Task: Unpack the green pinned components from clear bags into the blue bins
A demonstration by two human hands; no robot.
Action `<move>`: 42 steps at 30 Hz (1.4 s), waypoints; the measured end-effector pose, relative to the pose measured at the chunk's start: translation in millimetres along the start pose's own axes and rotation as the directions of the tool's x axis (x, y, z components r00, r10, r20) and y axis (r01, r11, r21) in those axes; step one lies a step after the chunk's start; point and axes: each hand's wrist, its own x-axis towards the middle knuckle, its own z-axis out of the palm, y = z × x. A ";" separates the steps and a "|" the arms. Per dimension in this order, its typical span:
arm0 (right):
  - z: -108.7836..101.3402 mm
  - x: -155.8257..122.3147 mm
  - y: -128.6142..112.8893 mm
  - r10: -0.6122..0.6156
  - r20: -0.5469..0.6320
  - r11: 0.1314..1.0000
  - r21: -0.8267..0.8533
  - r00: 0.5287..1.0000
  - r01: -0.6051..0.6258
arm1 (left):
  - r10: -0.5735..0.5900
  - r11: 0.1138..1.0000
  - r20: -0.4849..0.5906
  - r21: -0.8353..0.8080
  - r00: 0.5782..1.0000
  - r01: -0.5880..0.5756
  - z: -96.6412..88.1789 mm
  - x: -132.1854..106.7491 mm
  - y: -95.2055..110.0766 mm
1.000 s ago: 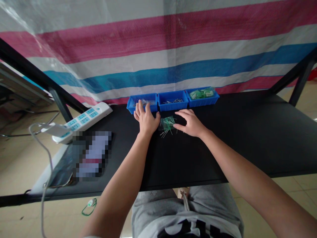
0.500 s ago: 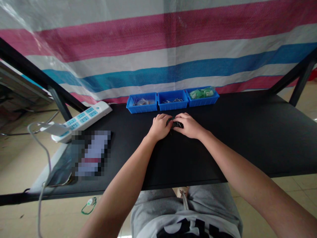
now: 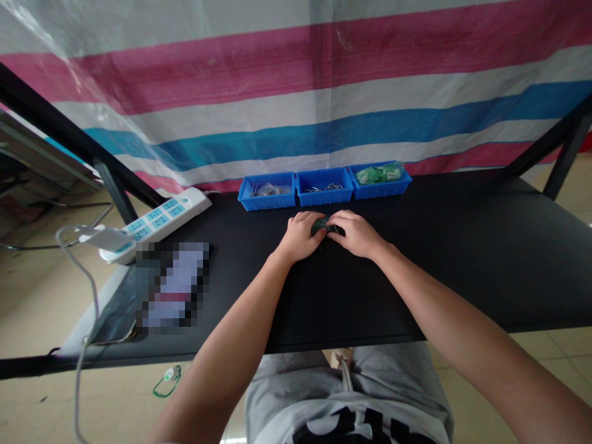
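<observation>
My left hand [image 3: 301,235] and my right hand [image 3: 355,233] meet over the middle of the black table. Between them is a small dark green bundle [image 3: 319,226], mostly hidden by my fingers, so its exact kind is unclear. The fingers of my left hand curl round its left part. Thumb and fingers of my right hand pinch its right side, where a few thin, light strands show. Just beyond my hands stand three blue bins: the left bin [image 3: 267,203] with small clear bags, the middle bin [image 3: 325,197] with thin metal pieces, the right bin [image 3: 383,190] with a green bundle.
A white power strip [image 3: 157,225] with a plugged-in charger and grey cable [image 3: 87,277] lies at the left. Near it is a blurred-out flat object [image 3: 178,283]. A striped sheet [image 3: 277,80] hangs behind the table [image 3: 462,246]; black frame bars stand at both sides.
My fingers have shifted slightly around the bundle, and more of its green surface shows between my hands. The whole view has moved a little.
</observation>
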 end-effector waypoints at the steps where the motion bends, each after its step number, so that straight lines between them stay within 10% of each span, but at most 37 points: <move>1: -0.2 0.2 0.0 -0.001 -0.012 1.000 0.008 1.000 0.001 | 0.009 1.000 0.004 0.000 1.000 -0.009 -0.2 -0.5 0.0; 16: 6.6 1.3 4.3 0.153 -0.086 0.987 -0.040 0.984 -0.157 | 0.040 0.999 0.033 -0.029 0.999 -0.039 -2.0 -1.5 1.8; 30: -4.9 7.4 -4.1 0.462 -0.171 0.698 0.676 0.870 -0.238 | -0.007 0.987 -0.230 -0.157 0.973 -0.031 1.0 -1.2 1.3; 42: -6.3 5.0 -9.1 0.315 -0.140 0.716 0.684 0.939 -0.138 | 0.047 0.950 -0.419 -0.263 0.907 -0.171 -0.5 -3.4 7.5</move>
